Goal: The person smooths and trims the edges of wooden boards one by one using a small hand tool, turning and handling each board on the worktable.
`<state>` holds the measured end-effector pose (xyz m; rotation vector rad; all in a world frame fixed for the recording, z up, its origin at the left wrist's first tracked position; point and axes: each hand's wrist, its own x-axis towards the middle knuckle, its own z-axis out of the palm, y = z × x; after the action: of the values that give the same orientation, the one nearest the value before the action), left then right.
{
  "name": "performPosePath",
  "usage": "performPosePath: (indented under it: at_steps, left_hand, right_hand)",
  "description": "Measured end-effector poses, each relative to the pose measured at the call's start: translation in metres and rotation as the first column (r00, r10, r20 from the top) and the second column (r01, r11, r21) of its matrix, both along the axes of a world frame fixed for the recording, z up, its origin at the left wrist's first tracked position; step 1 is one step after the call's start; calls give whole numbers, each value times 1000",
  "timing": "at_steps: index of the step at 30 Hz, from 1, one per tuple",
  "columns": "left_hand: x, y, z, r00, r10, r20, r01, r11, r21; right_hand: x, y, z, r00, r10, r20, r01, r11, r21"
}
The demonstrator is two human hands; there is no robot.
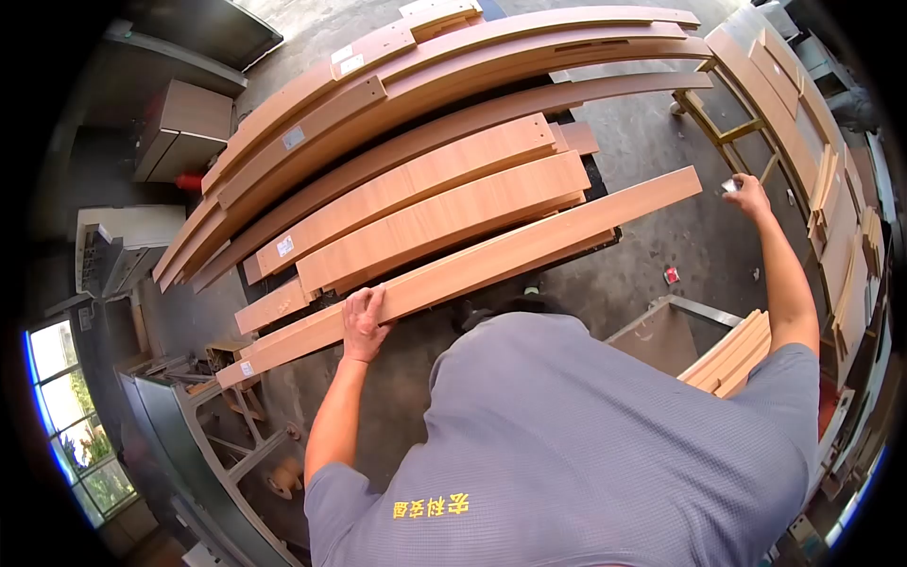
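Observation:
A long, narrow wood-coloured board (529, 248) lies slantwise at the near side of a stack. My left hand (365, 323) grips this board toward its left end, with the fingers over its upper face. Beyond the board's right end, my right hand (751, 198) is closed on a small white-and-silver object (729, 187), apart from the board; its kind is too small to make out. A pale label (247, 368) is stuck near the board's left tip. Shorter wide boards (444, 222) lie just behind it.
More long boards (453, 90), some labelled, are piled farther back. Sheets and strips stand on a rack (723, 132) at right. Cut strips (742, 354) sit near my right side. A metal frame (236, 454) stands at left. Small red litter (672, 275) lies on the floor.

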<state>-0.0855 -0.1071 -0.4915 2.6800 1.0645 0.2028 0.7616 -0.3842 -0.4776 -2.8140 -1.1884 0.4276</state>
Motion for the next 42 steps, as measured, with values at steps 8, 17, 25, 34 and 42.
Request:
performPosePath:
  at_steps: [8, 17, 25, 34, 42]
  left_hand:
    - [-11, 11, 30, 992, -123, 22, 125, 980, -157]
    - [-13, 32, 32, 996, -26, -84, 22, 999, -49]
    - [-31, 24, 3, 997, 37, -69, -50, 980, -191]
    - [-29, 16, 3, 992, 83, -95, -102, 970, -222]
    - [-24, 21, 13, 994, 69, -80, -86, 966, -245]
  right_hand:
    - [-82, 20, -68, 909, -101, -404, 275, 874, 400]
    - [-103, 36, -13, 992, -101, -74, 120, 940, 321]
    - [-105, 31, 10, 986, 141, -91, -126, 980, 155]
    - [-80, 43, 17, 980, 134, -144, -127, 990, 55]
    - [-85, 80, 44, 837, 526, -151, -539, 840, -64]
